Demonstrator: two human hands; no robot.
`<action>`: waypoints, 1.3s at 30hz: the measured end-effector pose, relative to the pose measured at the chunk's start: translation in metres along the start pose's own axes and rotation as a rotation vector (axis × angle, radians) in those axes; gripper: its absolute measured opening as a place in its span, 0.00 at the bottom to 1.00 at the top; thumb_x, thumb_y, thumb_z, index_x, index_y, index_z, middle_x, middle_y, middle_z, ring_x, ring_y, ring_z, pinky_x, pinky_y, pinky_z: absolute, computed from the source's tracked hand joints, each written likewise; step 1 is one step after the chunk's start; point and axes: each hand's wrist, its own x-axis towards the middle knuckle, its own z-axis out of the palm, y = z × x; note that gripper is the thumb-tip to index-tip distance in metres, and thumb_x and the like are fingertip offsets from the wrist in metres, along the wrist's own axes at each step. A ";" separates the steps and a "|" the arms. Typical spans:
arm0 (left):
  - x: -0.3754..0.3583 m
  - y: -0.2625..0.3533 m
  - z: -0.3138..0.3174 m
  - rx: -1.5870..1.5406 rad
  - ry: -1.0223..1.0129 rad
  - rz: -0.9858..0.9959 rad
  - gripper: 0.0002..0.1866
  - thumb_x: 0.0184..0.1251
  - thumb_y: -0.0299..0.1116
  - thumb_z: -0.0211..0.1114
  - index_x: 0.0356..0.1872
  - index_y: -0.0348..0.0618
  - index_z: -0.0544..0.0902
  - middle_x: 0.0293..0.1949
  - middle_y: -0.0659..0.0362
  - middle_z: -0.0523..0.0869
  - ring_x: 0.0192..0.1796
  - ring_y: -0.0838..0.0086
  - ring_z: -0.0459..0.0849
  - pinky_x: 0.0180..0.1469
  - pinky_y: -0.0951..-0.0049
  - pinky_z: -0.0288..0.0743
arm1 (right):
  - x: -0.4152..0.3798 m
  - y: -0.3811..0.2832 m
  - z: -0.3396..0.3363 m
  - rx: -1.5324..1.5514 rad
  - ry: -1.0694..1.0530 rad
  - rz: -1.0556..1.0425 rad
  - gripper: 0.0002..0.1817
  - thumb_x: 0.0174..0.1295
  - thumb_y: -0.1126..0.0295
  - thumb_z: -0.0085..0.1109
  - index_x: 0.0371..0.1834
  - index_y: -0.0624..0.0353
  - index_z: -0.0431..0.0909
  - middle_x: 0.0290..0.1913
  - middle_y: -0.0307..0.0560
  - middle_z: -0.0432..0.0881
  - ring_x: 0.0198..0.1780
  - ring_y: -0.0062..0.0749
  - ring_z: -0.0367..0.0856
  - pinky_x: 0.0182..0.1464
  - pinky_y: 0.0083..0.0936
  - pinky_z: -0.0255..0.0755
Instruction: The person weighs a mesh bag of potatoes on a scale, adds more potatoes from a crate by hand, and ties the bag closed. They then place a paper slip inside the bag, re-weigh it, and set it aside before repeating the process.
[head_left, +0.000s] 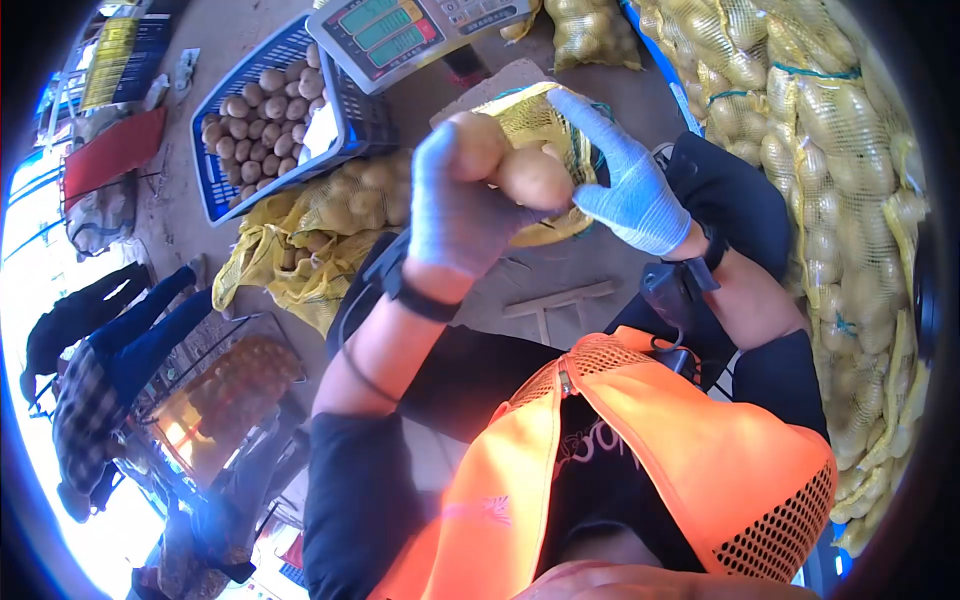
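Note:
My left hand (460, 225), in a pale blue-grey glove, is closed round brown potatoes (533, 178); at least two show, one by the thumb and one at the fingertips. They are above the mouth of a yellow mesh bag (520, 112). On the bag's right side, my right hand (630, 185), gloved alike, has its thumb and fingers spread wide along the rim. Its fingertips touch the mesh near the top edge, and no potato is in this hand. More of the bag's inside is hidden behind my left hand and the potatoes.
A blue plastic crate (213, 185) of potatoes stands at upper left, beside a digital scale (385, 35). Filled yellow mesh sacks (850, 200) are stacked on the right. Another partly filled mesh bag (290, 235) lies below the crate. People (95, 400) stand at far left.

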 end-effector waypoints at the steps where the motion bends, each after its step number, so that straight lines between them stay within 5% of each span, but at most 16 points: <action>1: 0.006 0.003 0.010 -0.103 0.207 -0.291 0.28 0.52 0.45 0.65 0.52 0.43 0.70 0.47 0.54 0.73 0.53 0.60 0.74 0.54 0.53 0.70 | 0.000 0.004 -0.008 0.090 0.009 0.024 0.40 0.44 0.83 0.53 0.67 0.60 0.59 0.65 0.51 0.64 0.68 0.36 0.60 0.68 0.29 0.53; 2: 0.008 0.007 0.018 -0.209 0.411 -0.584 0.27 0.53 0.44 0.64 0.53 0.43 0.71 0.48 0.55 0.74 0.54 0.62 0.74 0.55 0.56 0.71 | -0.002 0.004 -0.011 0.176 0.021 0.051 0.39 0.44 0.83 0.53 0.67 0.60 0.59 0.65 0.51 0.65 0.67 0.36 0.61 0.68 0.28 0.53; 3: 0.007 0.004 0.017 -0.198 0.404 -0.578 0.27 0.53 0.44 0.64 0.53 0.43 0.71 0.48 0.55 0.74 0.54 0.62 0.74 0.55 0.56 0.71 | -0.003 0.002 -0.010 0.176 0.064 -0.014 0.37 0.46 0.83 0.56 0.65 0.59 0.63 0.62 0.54 0.69 0.64 0.36 0.67 0.64 0.26 0.59; 5: 0.003 -0.008 0.007 0.188 0.374 -0.417 0.26 0.57 0.44 0.61 0.54 0.42 0.72 0.49 0.56 0.76 0.52 0.65 0.76 0.55 0.62 0.72 | -0.008 0.003 -0.014 0.131 0.115 -0.034 0.37 0.45 0.84 0.54 0.65 0.59 0.63 0.62 0.54 0.69 0.64 0.36 0.67 0.64 0.25 0.60; 8: 0.010 0.008 0.013 -0.004 0.210 -0.328 0.18 0.60 0.36 0.60 0.50 0.39 0.75 0.48 0.55 0.77 0.50 0.69 0.77 0.50 0.71 0.72 | -0.008 0.006 -0.019 0.247 0.111 -0.035 0.37 0.44 0.84 0.51 0.66 0.61 0.63 0.63 0.54 0.68 0.65 0.35 0.66 0.65 0.25 0.58; 14: 0.021 0.014 0.013 0.372 0.299 -0.192 0.37 0.57 0.47 0.67 0.62 0.33 0.66 0.59 0.52 0.70 0.61 0.71 0.68 0.60 0.73 0.63 | -0.002 0.007 -0.021 0.164 0.077 -0.006 0.36 0.45 0.84 0.53 0.64 0.61 0.64 0.63 0.52 0.68 0.66 0.36 0.63 0.66 0.27 0.56; 15: 0.018 0.021 0.026 0.567 0.343 -0.219 0.21 0.65 0.41 0.58 0.57 0.47 0.74 0.55 0.61 0.75 0.61 0.72 0.67 0.53 0.71 0.70 | 0.000 0.006 -0.024 0.171 0.070 -0.022 0.36 0.45 0.84 0.53 0.64 0.61 0.64 0.63 0.52 0.68 0.66 0.36 0.63 0.66 0.27 0.56; 16: 0.014 0.022 0.020 0.660 0.088 -0.069 0.21 0.66 0.41 0.57 0.58 0.44 0.73 0.54 0.59 0.76 0.61 0.71 0.69 0.55 0.71 0.70 | 0.002 0.006 -0.027 0.098 0.060 -0.022 0.35 0.45 0.83 0.56 0.63 0.61 0.66 0.61 0.52 0.69 0.65 0.37 0.64 0.65 0.27 0.57; 18: 0.015 0.044 0.025 0.387 -0.034 -0.437 0.23 0.66 0.43 0.58 0.57 0.39 0.73 0.53 0.56 0.77 0.58 0.69 0.74 0.56 0.70 0.71 | 0.004 0.005 -0.028 0.018 0.049 -0.017 0.34 0.45 0.82 0.59 0.62 0.60 0.67 0.60 0.51 0.69 0.64 0.37 0.65 0.65 0.27 0.58; 22: 0.011 0.082 0.020 0.449 -0.274 -0.297 0.22 0.67 0.41 0.57 0.52 0.34 0.74 0.49 0.51 0.80 0.52 0.68 0.80 0.54 0.68 0.74 | 0.006 -0.003 -0.027 -0.020 -0.013 0.006 0.31 0.47 0.78 0.64 0.59 0.58 0.70 0.57 0.51 0.69 0.61 0.39 0.67 0.63 0.28 0.60; 26: 0.029 0.115 -0.037 0.326 0.004 -0.070 0.17 0.67 0.38 0.56 0.47 0.34 0.75 0.45 0.49 0.81 0.47 0.64 0.83 0.49 0.65 0.78 | 0.010 -0.004 -0.024 -0.220 0.001 -0.055 0.33 0.47 0.76 0.66 0.61 0.57 0.69 0.59 0.52 0.67 0.60 0.42 0.67 0.61 0.28 0.62; 29: 0.059 0.117 -0.120 0.246 0.323 -0.063 0.13 0.67 0.35 0.55 0.46 0.37 0.76 0.42 0.51 0.82 0.44 0.63 0.83 0.44 0.65 0.79 | 0.010 -0.001 -0.021 -0.177 -0.036 0.267 0.43 0.42 0.74 0.70 0.66 0.56 0.60 0.59 0.53 0.68 0.59 0.43 0.68 0.58 0.29 0.64; 32: 0.091 0.092 -0.204 0.370 0.712 -0.097 0.11 0.64 0.33 0.58 0.45 0.41 0.77 0.36 0.56 0.82 0.38 0.68 0.83 0.37 0.69 0.78 | 0.003 0.021 -0.011 -0.304 -0.120 0.277 0.45 0.41 0.77 0.68 0.67 0.56 0.59 0.60 0.55 0.66 0.60 0.42 0.67 0.55 0.28 0.66; 35: 0.127 0.068 -0.285 0.653 0.841 -0.022 0.10 0.61 0.32 0.61 0.42 0.43 0.79 0.33 0.60 0.81 0.34 0.73 0.81 0.31 0.73 0.75 | 0.001 0.037 -0.009 -0.166 -0.200 0.429 0.28 0.43 0.79 0.62 0.54 0.61 0.70 0.48 0.55 0.76 0.54 0.43 0.74 0.51 0.29 0.68; 38: 0.176 0.055 -0.375 1.307 0.786 0.247 0.16 0.54 0.34 0.65 0.43 0.40 0.79 0.32 0.55 0.83 0.38 0.64 0.82 0.42 0.70 0.76 | 0.015 0.034 -0.011 -0.058 -0.208 0.587 0.17 0.45 0.81 0.58 0.42 0.63 0.75 0.37 0.53 0.79 0.46 0.43 0.78 0.47 0.29 0.69; 39: 0.190 0.057 -0.372 1.455 0.883 0.120 0.21 0.51 0.41 0.66 0.46 0.44 0.79 0.39 0.51 0.81 0.44 0.58 0.80 0.48 0.65 0.73 | 0.019 0.034 -0.011 -0.078 -0.154 0.610 0.12 0.46 0.81 0.55 0.36 0.64 0.76 0.33 0.51 0.80 0.41 0.42 0.79 0.45 0.29 0.69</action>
